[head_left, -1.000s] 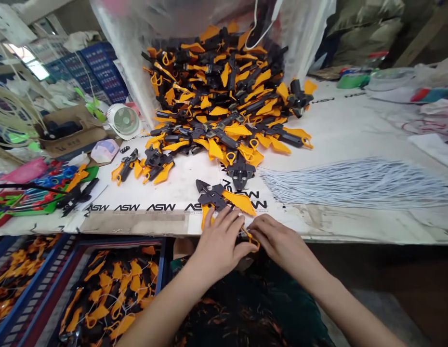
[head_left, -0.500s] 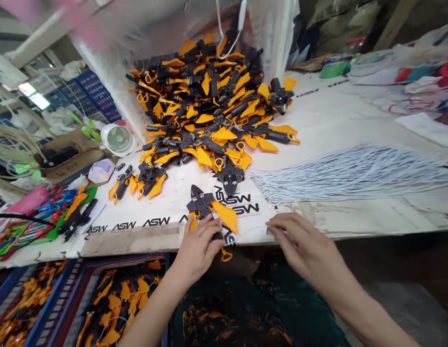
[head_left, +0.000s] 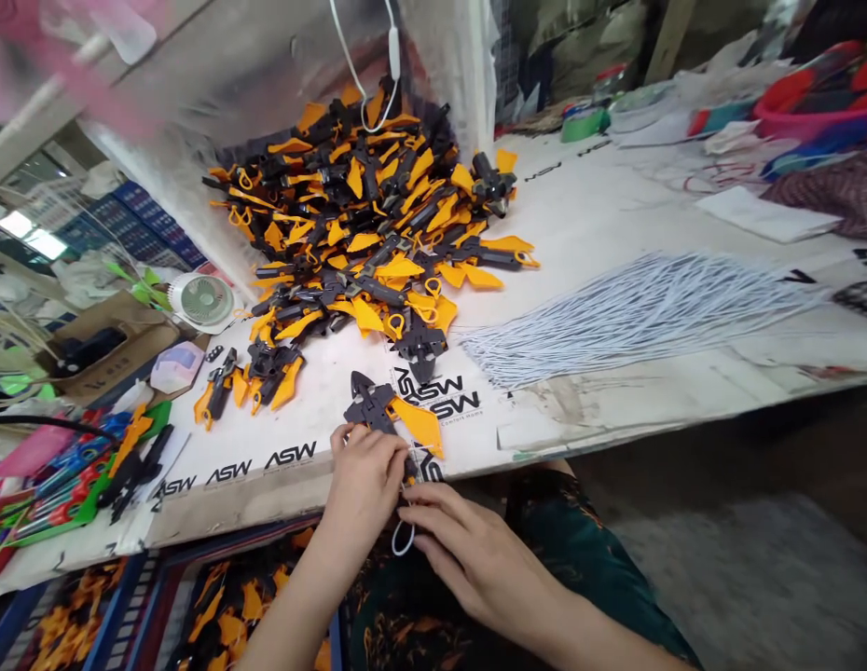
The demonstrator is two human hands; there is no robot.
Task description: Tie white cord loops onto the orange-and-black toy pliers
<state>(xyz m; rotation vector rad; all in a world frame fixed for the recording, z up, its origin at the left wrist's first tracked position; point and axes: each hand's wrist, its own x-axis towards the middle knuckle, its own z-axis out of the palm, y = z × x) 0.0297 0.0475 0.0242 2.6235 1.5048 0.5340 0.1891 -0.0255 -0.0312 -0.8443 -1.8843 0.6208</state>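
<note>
A black toy with orange wing-like fins (head_left: 369,405) lies at the table's front edge, its nose pointing away from me. My left hand (head_left: 364,480) is closed over its rear part, which the fingers mostly cover. Close beside it, my right hand (head_left: 472,550) pinches a white cord (head_left: 404,542) at the toy's tail end. The cord hangs in a small loop below the fingertips. Whether it passes through the toy's orange ring is hidden. More white cords (head_left: 643,308) lie fanned in a bundle to the right.
A large pile of the same black-and-orange toys (head_left: 364,242) fills the table's back, under clear plastic sheeting. Several lie loose nearby. A small fan (head_left: 204,300) and a cardboard box (head_left: 102,349) stand left. Below the edge, blue crates (head_left: 144,596) hold more toys.
My right hand has moved left and down to the toy's tail, and a white cord loop now shows at its fingers. My left hand stays on the toy. The view has shifted right.
</note>
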